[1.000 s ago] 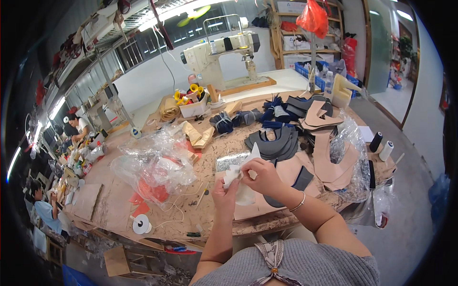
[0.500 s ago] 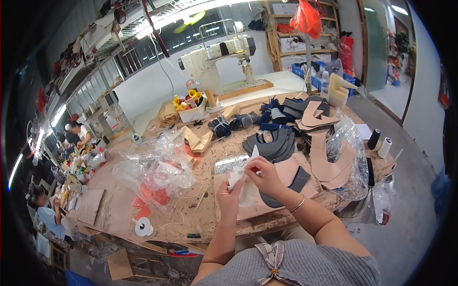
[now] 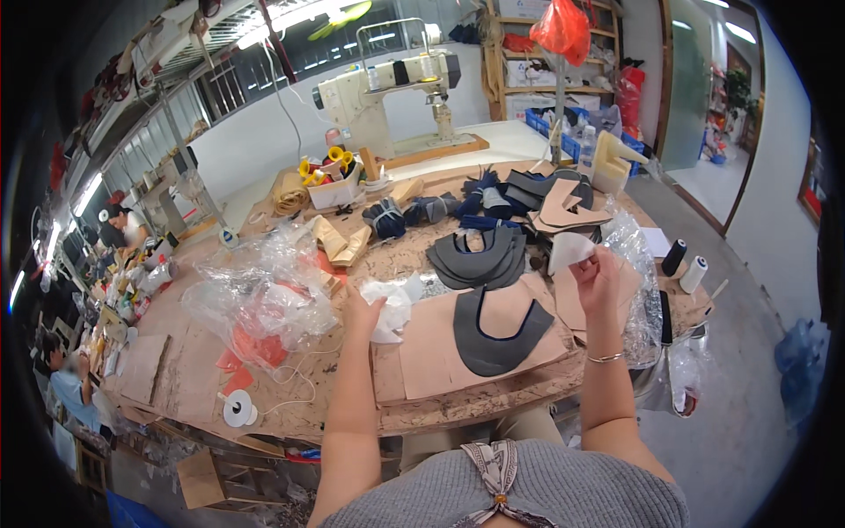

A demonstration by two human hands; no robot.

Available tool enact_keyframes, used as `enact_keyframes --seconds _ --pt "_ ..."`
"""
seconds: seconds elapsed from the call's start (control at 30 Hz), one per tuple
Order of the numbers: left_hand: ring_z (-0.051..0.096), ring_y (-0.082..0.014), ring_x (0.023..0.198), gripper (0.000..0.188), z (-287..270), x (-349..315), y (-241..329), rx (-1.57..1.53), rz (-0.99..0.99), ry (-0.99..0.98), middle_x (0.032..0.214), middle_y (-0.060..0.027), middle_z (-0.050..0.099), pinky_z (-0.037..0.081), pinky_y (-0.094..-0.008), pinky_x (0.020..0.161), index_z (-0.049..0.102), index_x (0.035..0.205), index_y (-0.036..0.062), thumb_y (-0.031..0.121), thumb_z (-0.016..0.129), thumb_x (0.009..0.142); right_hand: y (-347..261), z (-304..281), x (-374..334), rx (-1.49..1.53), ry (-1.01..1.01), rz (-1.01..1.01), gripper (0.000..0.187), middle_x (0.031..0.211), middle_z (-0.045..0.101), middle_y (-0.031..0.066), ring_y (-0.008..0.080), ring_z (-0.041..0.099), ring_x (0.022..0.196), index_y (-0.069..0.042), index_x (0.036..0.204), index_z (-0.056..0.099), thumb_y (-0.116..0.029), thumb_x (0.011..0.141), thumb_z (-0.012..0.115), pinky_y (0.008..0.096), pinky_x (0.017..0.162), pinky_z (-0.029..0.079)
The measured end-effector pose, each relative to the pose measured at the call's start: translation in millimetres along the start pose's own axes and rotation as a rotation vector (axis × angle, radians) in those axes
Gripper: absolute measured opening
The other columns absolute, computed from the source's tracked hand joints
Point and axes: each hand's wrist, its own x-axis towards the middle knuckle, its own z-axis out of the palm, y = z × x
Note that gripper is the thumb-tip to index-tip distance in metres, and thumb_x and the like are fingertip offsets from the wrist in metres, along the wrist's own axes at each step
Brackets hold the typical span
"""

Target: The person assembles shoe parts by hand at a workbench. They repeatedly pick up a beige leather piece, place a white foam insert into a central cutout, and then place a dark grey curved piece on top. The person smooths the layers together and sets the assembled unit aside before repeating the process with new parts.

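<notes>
My left hand (image 3: 359,310) grips a bunch of thin, crumpled white sheets (image 3: 393,308) low over the table, at the left edge of a pale pink-beige panel (image 3: 427,356). Pinched in the raised fingers of my right hand (image 3: 598,277) is a single white piece (image 3: 569,252). Whether the white material is paper or cloth I cannot tell. Between my hands a dark grey U-shaped piece (image 3: 480,348) with a navy inner edge lies flat on the panel. Beyond it rests a stack of similar grey U-shaped pieces (image 3: 475,264). My right hand hovers over beige cut pieces (image 3: 627,286).
Clear plastic wrap (image 3: 264,295) with red bits lies left, near a white spool (image 3: 238,409). Tied dark bundles (image 3: 385,218) sit behind. A sewing machine (image 3: 378,101) stands at the back. Thread cones (image 3: 694,275) are at the right edge. Other people work far left.
My hands have moved apart: the right went right with one white piece, the left went left with the rest. The grey U-shaped piece on the panel is now uncovered. The view has shifted slightly.
</notes>
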Motion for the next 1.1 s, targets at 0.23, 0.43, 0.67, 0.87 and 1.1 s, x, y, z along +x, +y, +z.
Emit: enact_keyframes --seconds 0.23,0.43,0.67,0.87,1.1 --pt "0.028 -0.0356 0.139 0.068 -10 -94 105 -0.102 1.171 -0.652 0.148 -0.0064 0.038 0.021 -0.0508 0.113 0.039 0.144 0.0195 0.042 0.064 0.086 -2 -23 -37 -0.068 -0.057 0.329 0.001 0.085 0.063 0.0058 0.0171 0.066 0.074 -0.009 0.092 0.050 -0.009 0.092 0.050 0.0357 0.069 0.059" --pt "0.022 -0.0452 0.140 0.071 -30 -162 112 0.201 0.684 -0.673 0.151 -0.0215 0.028 0.015 -0.0610 0.111 0.031 0.147 0.0074 0.055 0.039 0.095 14 -2 -57 -0.177 -0.035 0.565 0.008 0.075 0.059 0.0003 0.0129 0.062 0.065 -0.009 0.092 0.052 -0.014 0.090 0.058 0.0360 0.064 0.059" --pt "0.052 -0.0303 0.118 0.055 -46 -150 107 -0.694 0.447 -0.592 0.127 -0.0177 0.055 0.040 -0.0450 0.098 0.050 0.133 0.0049 0.029 0.066 0.087 34 20 -75 -0.473 -0.467 0.722 0.012 0.086 0.064 0.0028 0.0107 0.064 0.076 -0.006 0.095 0.054 -0.013 0.090 0.063 0.0301 0.066 0.058" --pt "0.061 -0.0083 0.075 0.008 -47 -164 100 -1.205 -0.162 -0.677 0.085 -0.0032 0.065 0.051 -0.0222 0.063 0.060 0.099 0.0037 0.006 0.063 0.091 50 37 -106 -0.475 -0.569 0.652 0.037 0.102 0.061 0.0014 0.0072 0.059 0.090 -0.001 0.123 0.054 -0.008 0.089 0.066 0.0229 0.081 0.049" --pt "0.060 -0.0081 0.071 0.023 -37 -182 91 -1.304 -0.270 -0.543 0.088 -0.0035 0.062 0.049 -0.0212 0.061 0.055 0.110 0.0008 0.004 0.063 0.089 69 15 -107 -0.701 -0.419 0.592 0.037 0.092 0.062 0.0022 0.0078 0.059 0.082 -0.001 0.111 0.058 -0.003 0.079 0.076 0.0218 0.073 0.050"
